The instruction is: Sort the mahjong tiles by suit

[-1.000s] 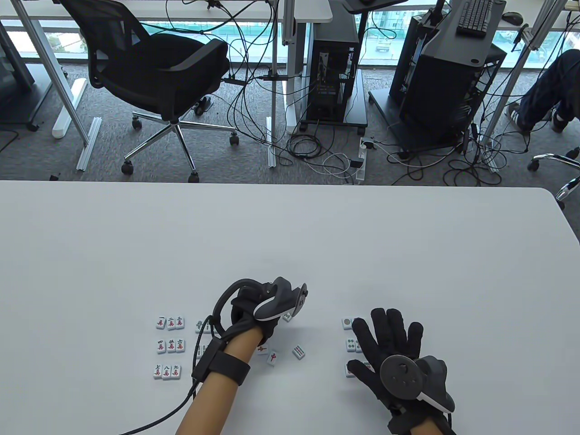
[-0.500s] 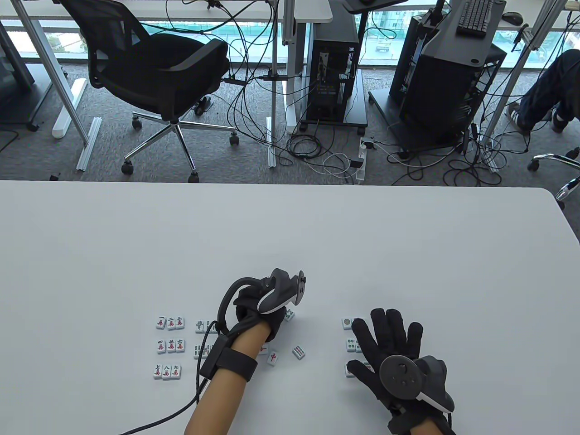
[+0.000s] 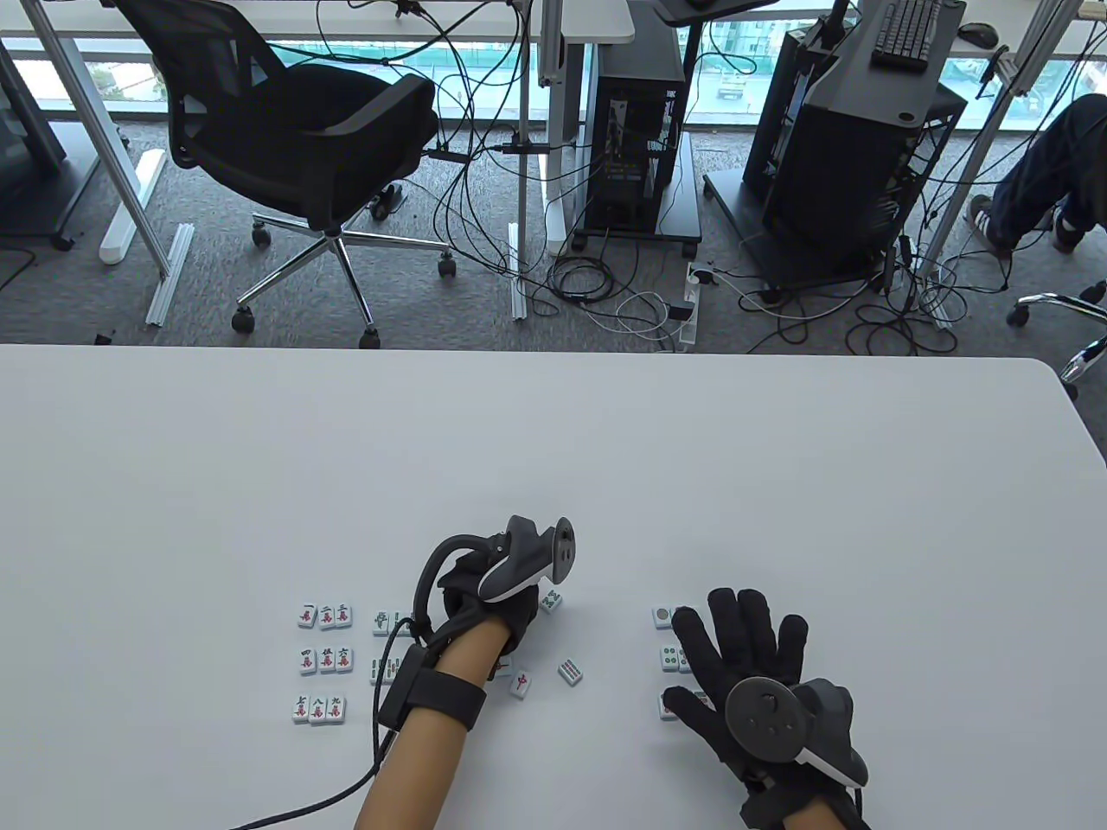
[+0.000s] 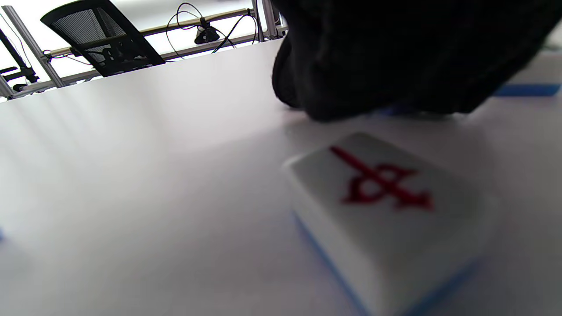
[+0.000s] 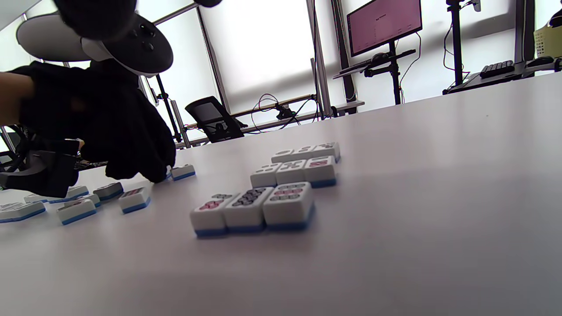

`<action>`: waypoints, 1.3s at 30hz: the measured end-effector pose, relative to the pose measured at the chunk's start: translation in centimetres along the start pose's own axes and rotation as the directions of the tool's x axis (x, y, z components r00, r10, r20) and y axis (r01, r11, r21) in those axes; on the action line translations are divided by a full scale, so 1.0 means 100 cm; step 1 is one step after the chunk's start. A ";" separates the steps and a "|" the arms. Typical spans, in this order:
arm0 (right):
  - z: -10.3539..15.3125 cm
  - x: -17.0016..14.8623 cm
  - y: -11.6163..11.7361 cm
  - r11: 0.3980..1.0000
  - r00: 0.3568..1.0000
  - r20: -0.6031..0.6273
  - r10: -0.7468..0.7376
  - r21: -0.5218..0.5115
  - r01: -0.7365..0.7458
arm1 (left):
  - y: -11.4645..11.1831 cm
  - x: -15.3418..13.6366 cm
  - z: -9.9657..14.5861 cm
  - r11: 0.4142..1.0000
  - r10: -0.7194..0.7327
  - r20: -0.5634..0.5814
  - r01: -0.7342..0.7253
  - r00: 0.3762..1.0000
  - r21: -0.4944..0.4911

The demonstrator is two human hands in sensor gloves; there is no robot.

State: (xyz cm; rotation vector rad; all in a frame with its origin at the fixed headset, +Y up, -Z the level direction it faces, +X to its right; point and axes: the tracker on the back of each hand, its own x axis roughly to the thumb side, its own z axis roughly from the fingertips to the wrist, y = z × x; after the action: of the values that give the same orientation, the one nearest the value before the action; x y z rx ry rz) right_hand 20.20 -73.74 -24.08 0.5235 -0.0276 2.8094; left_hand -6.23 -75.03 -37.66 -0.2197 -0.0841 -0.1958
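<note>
Left hand (image 3: 484, 609) lay knuckles-up on the table (image 3: 553, 450), fingers curled down beside a green-marked tile (image 3: 551, 600); whether they gripped it could not be told. To its left sat red-character tiles (image 3: 324, 661) in a three-by-three block. A red 中 tile (image 4: 386, 210) lay near the wrist. Right hand (image 3: 744, 666) rested flat, fingers spread, over the circle tiles (image 5: 281, 188).
</note>
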 end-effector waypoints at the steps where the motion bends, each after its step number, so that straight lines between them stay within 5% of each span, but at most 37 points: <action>1: 0.000 0.000 0.000 1.000 1.000 0.000 0.000 0.000 0.000 | 0.002 -0.003 0.002 1.000 0.007 0.033 -0.008 0.999 0.020; 11: 0.001 0.001 0.000 1.000 1.000 0.003 0.009 -0.006 -0.009 | 0.015 -0.063 0.071 0.978 -0.043 0.256 -0.012 0.966 0.209; 20: 0.001 0.002 0.000 1.000 1.000 -0.004 0.021 -0.008 -0.021 | -0.026 -0.114 0.140 0.990 -0.074 0.257 0.039 0.964 0.136; 29: 0.001 0.003 0.002 0.999 0.999 -0.004 0.040 -0.003 -0.040 | -0.064 -0.114 0.149 0.993 -0.115 0.260 0.103 0.959 0.058; 39: 0.001 0.003 0.002 0.999 0.999 -0.001 0.034 -0.004 -0.034 | -0.052 -0.114 0.152 0.990 -0.140 0.216 0.134 0.966 0.042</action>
State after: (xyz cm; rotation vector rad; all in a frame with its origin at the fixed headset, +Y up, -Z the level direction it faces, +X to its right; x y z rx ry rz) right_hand 19.94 -73.85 -23.92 0.5256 -0.0424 2.8420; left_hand -19.37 -74.48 -23.03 -0.2079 -0.3217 -0.3079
